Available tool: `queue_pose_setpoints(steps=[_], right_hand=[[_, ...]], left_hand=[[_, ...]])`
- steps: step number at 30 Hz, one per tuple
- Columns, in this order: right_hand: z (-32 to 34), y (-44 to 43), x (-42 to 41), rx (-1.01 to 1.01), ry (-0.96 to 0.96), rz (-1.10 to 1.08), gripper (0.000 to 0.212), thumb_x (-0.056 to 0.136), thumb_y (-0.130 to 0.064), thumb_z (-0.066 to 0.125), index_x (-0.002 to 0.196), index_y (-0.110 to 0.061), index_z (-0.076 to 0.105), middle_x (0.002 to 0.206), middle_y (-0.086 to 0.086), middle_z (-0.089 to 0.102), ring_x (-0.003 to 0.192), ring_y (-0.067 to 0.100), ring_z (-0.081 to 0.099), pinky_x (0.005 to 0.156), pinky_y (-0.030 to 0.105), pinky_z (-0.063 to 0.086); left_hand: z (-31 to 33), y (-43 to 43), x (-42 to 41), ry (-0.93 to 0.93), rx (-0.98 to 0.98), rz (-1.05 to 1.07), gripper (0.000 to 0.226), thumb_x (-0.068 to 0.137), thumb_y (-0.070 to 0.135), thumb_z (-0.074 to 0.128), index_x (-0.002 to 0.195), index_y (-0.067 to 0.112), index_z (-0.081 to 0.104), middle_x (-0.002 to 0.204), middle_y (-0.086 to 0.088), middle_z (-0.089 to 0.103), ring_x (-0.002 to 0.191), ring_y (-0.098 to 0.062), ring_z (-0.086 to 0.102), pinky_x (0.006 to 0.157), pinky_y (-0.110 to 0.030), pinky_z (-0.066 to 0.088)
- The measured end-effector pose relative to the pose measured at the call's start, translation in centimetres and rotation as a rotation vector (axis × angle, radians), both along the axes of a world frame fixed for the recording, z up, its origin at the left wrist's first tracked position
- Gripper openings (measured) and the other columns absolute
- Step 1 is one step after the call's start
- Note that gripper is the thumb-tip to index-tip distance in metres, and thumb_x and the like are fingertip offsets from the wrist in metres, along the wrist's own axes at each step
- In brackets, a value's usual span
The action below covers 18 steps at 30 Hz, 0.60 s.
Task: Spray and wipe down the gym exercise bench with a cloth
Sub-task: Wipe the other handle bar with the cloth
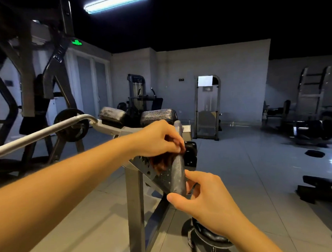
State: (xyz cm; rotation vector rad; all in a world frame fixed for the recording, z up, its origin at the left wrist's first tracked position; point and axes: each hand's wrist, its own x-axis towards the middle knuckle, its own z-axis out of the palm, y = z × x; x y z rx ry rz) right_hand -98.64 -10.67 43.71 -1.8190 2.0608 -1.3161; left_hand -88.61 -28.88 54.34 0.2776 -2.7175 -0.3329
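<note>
Dim gym, grey tiled floor (239,170), one tube light (118,3) glaring overhead; machines stand along the walls. Up front, the bench's angled pad (176,173) slopes down toward the person, speckled with what looks like spray.

The left hand (158,139) is at the pad's upper part, fingers curled down and pinching a reddish-brown cloth (163,162) bunched against the surface. The right hand (200,193) is at the lower end, thumb under the tip and fingers hooked round the far edge, apparently holding the pad steady. No spray bottle is in sight, so I judge this to be the wiping step, with most of the pad not yet covered.

What could go wrong: that's a fingertip pinch on a small wad, and a hard stroke on damp vinyl could drag the cloth free; the toothed adjuster plate (142,161) sits just beside the cloth, so fabric or knuckles could snag there; if the right hand loosens, the pad may shift under pressure. The two upper pads (159,114) and the silver handle bar (43,133) beyond could easily be missed.
</note>
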Motion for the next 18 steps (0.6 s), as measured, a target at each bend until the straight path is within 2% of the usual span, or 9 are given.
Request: queue_pose_setpoints(steps=[2, 4, 6, 8, 11, 12, 15, 18], right_hand=[[0.0, 0.0, 0.1, -0.030, -0.011, -0.010, 0.047, 0.067, -0.074, 0.063, 0.085, -0.031, 0.064, 0.069, -0.012, 0.056, 0.061, 0.007, 0.048, 0.055, 0.021, 0.042], [-0.2, 0.0, 0.2, -0.045, -0.013, -0.004, 0.049, 0.067, -0.074, 0.061, 0.085, -0.029, 0.063, 0.070, -0.010, 0.053, 0.062, 0.008, 0.047, 0.055, 0.022, 0.042], [-0.3, -0.2, 0.3, -0.044, -0.010, 0.003, 0.056, 0.065, -0.077, 0.059, 0.093, -0.029, 0.066, 0.073, -0.008, 0.054, 0.065, 0.009, 0.049, 0.056, 0.022, 0.043], [-0.4, -0.3, 0.2, -0.038, -0.002, 0.005, 0.059, 0.065, -0.078, 0.060, 0.102, -0.032, 0.066, 0.078, -0.008, 0.058, 0.069, 0.010, 0.053, 0.057, 0.020, 0.046], [-0.7, -0.5, 0.1, -0.021, -0.001, -0.001, 0.047, 0.071, -0.072, 0.068, 0.106, -0.041, 0.061, 0.085, -0.011, 0.061, 0.077, 0.012, 0.058, 0.060, 0.017, 0.051], [-0.6, -0.6, 0.1, -0.015, 0.001, -0.004, 0.044, 0.073, -0.070, 0.070, 0.106, -0.043, 0.059, 0.085, -0.012, 0.061, 0.078, 0.012, 0.059, 0.060, 0.016, 0.050], [-0.1, -0.7, -0.2, -0.018, -0.008, -0.005, 0.041, 0.077, -0.065, 0.072, 0.104, -0.035, 0.064, 0.079, -0.009, 0.059, 0.071, 0.009, 0.055, 0.057, 0.016, 0.046], [0.2, -0.4, -0.1, 0.018, 0.026, -0.005, 0.041, 0.077, -0.067, 0.072, 0.099, -0.032, 0.066, 0.074, -0.009, 0.055, 0.067, 0.008, 0.052, 0.054, 0.017, 0.043]], left_hand=[[-0.6, 1.9, 2.1, -0.059, 0.045, -0.053, 0.014, 0.095, 0.025, 0.072, 0.100, 0.035, 0.079, 0.089, 0.026, 0.065, 0.094, 0.001, 0.063, 0.079, -0.011, 0.048], [-0.6, 2.0, 1.9, -0.043, 0.012, -0.022, 0.013, 0.095, 0.027, 0.072, 0.100, 0.036, 0.080, 0.085, 0.031, 0.063, 0.091, 0.005, 0.061, 0.075, -0.008, 0.045], [0.4, 1.0, 0.0, -0.027, -0.108, 0.036, 0.012, 0.095, 0.029, 0.071, 0.102, 0.034, 0.080, 0.086, 0.026, 0.063, 0.088, 0.003, 0.060, 0.073, -0.008, 0.041], [1.7, -1.1, -3.1, -0.033, -0.175, 0.095, 0.015, 0.095, 0.027, 0.070, 0.105, 0.028, 0.081, 0.092, 0.016, 0.070, 0.088, -0.002, 0.062, 0.077, -0.013, 0.043], [2.9, -5.3, -7.7, 0.019, -0.210, 0.226, 0.018, 0.094, 0.023, 0.069, 0.108, 0.022, 0.080, 0.104, 0.002, 0.076, 0.095, -0.016, 0.067, 0.088, -0.031, 0.054], [2.9, -6.3, -8.8, 0.052, -0.220, 0.270, 0.020, 0.095, 0.021, 0.068, 0.111, 0.019, 0.080, 0.108, -0.001, 0.076, 0.097, -0.020, 0.067, 0.089, -0.033, 0.054], [2.3, -7.5, -10.5, 0.157, -0.198, 0.319, 0.022, 0.097, 0.018, 0.064, 0.114, 0.015, 0.078, 0.114, -0.005, 0.075, 0.101, -0.023, 0.068, 0.082, -0.027, 0.048], [1.9, -6.4, -9.1, 0.135, -0.184, 0.290, 0.022, 0.098, 0.017, 0.065, 0.115, 0.017, 0.078, 0.116, -0.003, 0.073, 0.102, -0.020, 0.065, 0.086, -0.030, 0.050]])
